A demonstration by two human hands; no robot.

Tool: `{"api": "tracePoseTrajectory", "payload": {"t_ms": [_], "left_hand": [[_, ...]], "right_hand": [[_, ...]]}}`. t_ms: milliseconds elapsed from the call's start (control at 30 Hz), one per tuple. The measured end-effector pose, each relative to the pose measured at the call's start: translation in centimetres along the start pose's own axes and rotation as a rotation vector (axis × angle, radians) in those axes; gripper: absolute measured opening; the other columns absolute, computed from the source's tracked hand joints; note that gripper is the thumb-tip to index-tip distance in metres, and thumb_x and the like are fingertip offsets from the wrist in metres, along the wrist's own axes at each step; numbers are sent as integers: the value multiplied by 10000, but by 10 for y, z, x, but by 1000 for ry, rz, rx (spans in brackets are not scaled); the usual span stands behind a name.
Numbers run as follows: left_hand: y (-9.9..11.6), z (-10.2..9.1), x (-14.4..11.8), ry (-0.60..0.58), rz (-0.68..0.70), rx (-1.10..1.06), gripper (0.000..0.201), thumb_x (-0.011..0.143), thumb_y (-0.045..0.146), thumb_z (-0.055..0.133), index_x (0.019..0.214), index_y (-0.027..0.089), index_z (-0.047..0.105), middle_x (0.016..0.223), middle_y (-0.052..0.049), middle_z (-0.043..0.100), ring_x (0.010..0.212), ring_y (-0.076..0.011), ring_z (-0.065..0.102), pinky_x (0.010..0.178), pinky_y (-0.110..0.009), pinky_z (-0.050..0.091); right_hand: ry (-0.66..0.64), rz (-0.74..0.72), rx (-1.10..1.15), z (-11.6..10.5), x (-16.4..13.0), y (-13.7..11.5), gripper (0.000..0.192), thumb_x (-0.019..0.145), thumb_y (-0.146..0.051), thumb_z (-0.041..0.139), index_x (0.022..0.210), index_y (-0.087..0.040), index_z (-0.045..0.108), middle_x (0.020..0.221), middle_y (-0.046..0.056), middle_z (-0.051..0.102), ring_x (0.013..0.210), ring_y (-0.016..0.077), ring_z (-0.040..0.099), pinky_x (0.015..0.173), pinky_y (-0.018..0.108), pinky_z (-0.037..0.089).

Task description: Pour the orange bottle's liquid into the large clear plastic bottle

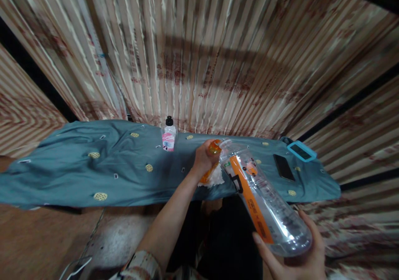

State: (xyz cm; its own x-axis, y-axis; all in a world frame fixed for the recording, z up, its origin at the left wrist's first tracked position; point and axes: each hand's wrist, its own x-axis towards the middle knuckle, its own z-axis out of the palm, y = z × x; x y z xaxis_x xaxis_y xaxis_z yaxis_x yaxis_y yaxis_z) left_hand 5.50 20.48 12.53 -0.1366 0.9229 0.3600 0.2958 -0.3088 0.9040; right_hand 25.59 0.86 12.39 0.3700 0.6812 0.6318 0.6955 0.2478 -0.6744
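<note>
My right hand (293,253) cradles the base of a large clear plastic bottle (264,201) with an orange label, tilted so its neck points away from me. My left hand (204,159) grips the bottle's orange cap (215,147) at the neck, and also holds a bunched white-and-orange cloth (212,178) beneath it. The bottle hangs over the near edge of a surface covered by a teal patterned sheet (124,167).
A small clear bottle with a black cap and pink label (168,136) stands on the sheet at the back. A black phone (283,167) and a blue-framed device (301,151) lie at the right. Striped curtains hang behind; bare floor (46,238) lies at the lower left.
</note>
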Motion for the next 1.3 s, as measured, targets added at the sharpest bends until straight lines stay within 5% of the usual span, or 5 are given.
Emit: {"api": "tracePoseTrajectory", "payload": {"t_ms": [167, 500, 767, 1300], "left_hand": [[3, -2, -1, -13, -8, -17, 296, 741, 279, 749, 1014, 190, 677, 945, -34, 764, 862, -190, 710, 780, -269, 517], [2, -1, -1, -6, 10, -36, 302, 733, 251, 748, 1018, 182, 677, 951, -38, 768, 860, -188, 714, 783, -266, 521], [0, 0, -1, 0, 7, -3, 306, 729, 251, 745, 1024, 194, 682, 960, -36, 768, 866, -193, 715, 792, -270, 526], [2, 0, -1, 6, -10, -18, 321, 712, 213, 776, 1020, 183, 688, 959, -38, 770, 878, -184, 719, 798, -259, 531]], "right_hand": [[5, 14, 4, 0, 1, 1, 1079, 488, -447, 895, 1431, -165, 453, 1275, 173, 573, 1033, 306, 609, 988, 602, 455], [-3, -4, -24, 0, 3, -6, 1063, 531, -460, 875, 1443, -139, 432, 1321, 196, 554, 1105, 334, 592, 1035, 635, 400], [-18, 23, -8, 1, 1, -4, 1056, 543, -465, 870, 1450, -162, 420, 1252, 155, 582, 984, 255, 623, 718, 363, 567], [-22, 129, 15, 3, 1, -11, 1086, 510, -477, 882, 1442, -163, 421, 1176, 127, 602, 958, 250, 630, 668, 332, 564]]}}
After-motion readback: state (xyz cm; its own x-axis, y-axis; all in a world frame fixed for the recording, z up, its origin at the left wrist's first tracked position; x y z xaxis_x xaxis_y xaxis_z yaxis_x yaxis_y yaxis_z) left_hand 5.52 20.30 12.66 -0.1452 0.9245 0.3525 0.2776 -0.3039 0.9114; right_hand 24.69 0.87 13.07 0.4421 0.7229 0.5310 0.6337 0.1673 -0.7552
